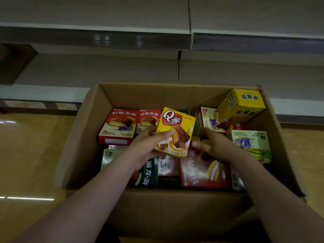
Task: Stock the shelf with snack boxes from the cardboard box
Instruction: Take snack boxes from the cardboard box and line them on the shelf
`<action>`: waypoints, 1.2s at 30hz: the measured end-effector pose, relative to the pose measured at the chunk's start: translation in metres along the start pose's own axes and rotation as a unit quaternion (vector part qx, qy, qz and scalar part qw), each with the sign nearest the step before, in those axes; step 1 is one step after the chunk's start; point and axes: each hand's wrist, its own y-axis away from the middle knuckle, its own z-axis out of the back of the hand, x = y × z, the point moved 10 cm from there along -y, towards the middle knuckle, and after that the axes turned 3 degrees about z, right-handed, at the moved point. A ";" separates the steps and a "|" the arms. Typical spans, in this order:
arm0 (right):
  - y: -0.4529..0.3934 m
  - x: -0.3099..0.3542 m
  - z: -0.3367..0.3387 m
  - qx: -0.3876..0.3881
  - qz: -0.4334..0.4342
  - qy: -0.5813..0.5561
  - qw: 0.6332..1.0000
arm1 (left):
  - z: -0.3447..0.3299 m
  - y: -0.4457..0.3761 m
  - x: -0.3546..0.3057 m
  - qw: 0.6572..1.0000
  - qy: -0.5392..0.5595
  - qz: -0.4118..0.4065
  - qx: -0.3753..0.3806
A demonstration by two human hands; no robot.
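While the left hand (pixel 145 148) is gripping a yellow snack box (pixel 175 132) with thumb across its front, just above the mixed boxes in the cardboard box (pixel 175 207), the right hand (pixel 213 144) is hovering beside it (blurred, fingers loosely curled, holding nothing I can make out). Picking-out is the step in hand; next, I judge, it is needing a lift clear to the bare shelf (pixel 105 71) behind.

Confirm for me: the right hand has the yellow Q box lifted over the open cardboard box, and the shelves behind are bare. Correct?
Not quite. In the head view it is the left hand that holds the yellow Q box, thumb across its front; the right hand is beside it and holds nothing. The rest stands: the Q box is over the open cardboard box, and the shelves behind are bare.
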 end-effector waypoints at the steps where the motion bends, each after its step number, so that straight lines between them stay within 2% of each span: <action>1: 0.000 -0.012 -0.014 0.049 -0.023 0.114 0.992 | 0.002 -0.001 0.003 1.000 0.000 0.004 -0.007; 3: -0.003 -0.025 -0.031 0.095 -0.040 0.285 0.953 | 0.005 -0.004 0.007 1.000 0.004 0.011 -0.019; 4: -0.004 -0.023 -0.034 0.101 -0.037 0.312 0.944 | 0.006 -0.005 0.008 1.000 0.009 0.016 -0.024; 8: -0.004 -0.030 -0.042 0.183 -0.064 0.256 0.947 | 0.006 -0.007 0.015 0.999 0.031 0.031 -0.022; 15: -0.020 -0.032 -0.032 0.281 -0.106 0.319 0.899 | 0.009 -0.008 0.016 0.998 0.050 0.039 0.012; 17: -0.020 -0.033 -0.027 0.297 -0.110 0.286 0.904 | 0.014 -0.007 0.010 0.998 0.060 0.033 0.009; 19: -0.021 -0.027 -0.018 0.264 -0.094 0.229 0.932 | 0.023 -0.004 -0.002 0.997 0.074 0.017 -0.002; 22: -0.022 -0.010 0.010 0.160 -0.068 0.086 0.981 | 0.042 -0.001 -0.024 0.993 0.111 -0.012 -0.026; 27: -0.021 0.010 0.039 0.070 -0.027 -0.104 0.992 | 0.065 0.005 -0.045 0.979 0.193 -0.032 -0.053; 31: -0.022 0.022 0.060 -0.045 0.001 -0.303 0.952 | 0.068 0.009 -0.048 0.972 0.227 -0.035 -0.055; 36: -0.012 0.013 0.077 -0.204 -0.002 -0.441 0.874 | 0.061 0.012 -0.046 0.978 0.207 -0.025 -0.023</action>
